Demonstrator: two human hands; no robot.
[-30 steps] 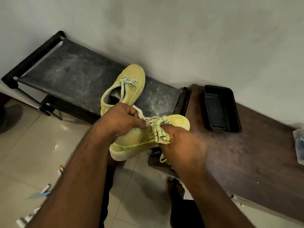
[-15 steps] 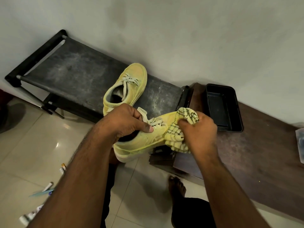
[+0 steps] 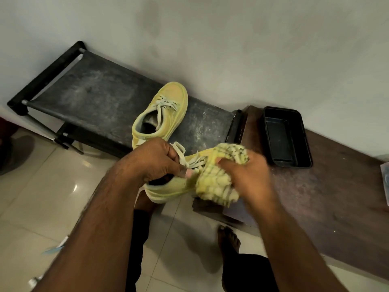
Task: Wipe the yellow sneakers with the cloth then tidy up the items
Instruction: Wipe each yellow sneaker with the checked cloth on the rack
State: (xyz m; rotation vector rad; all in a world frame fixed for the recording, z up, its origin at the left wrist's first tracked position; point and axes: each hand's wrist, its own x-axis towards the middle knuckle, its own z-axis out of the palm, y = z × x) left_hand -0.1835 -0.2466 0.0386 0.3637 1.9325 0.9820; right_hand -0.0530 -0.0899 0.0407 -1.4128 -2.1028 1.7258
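Observation:
My left hand (image 3: 155, 160) grips one yellow sneaker (image 3: 168, 189) by its collar and laces, holding it in the air in front of the stool. My right hand (image 3: 246, 178) clutches a bunched yellow checked cloth (image 3: 216, 182) and presses it over the toe of that sneaker; the toe is hidden under the cloth. A second yellow sneaker (image 3: 166, 114) stands on the black stool (image 3: 94, 98), toe toward the wall.
A black rectangular tray (image 3: 287, 135) sits on the dark wooden bench (image 3: 336, 197) along the wall, to the right of the stool. A pale container edge (image 3: 386, 182) shows at the far right. My bare feet (image 3: 228, 239) stand on the tiled floor; small items lie lower left.
My right hand with the cloth has moved from the laces area to the sneaker's toe and front side. The left hand keeps its grip; the held sneaker stays roughly in place.

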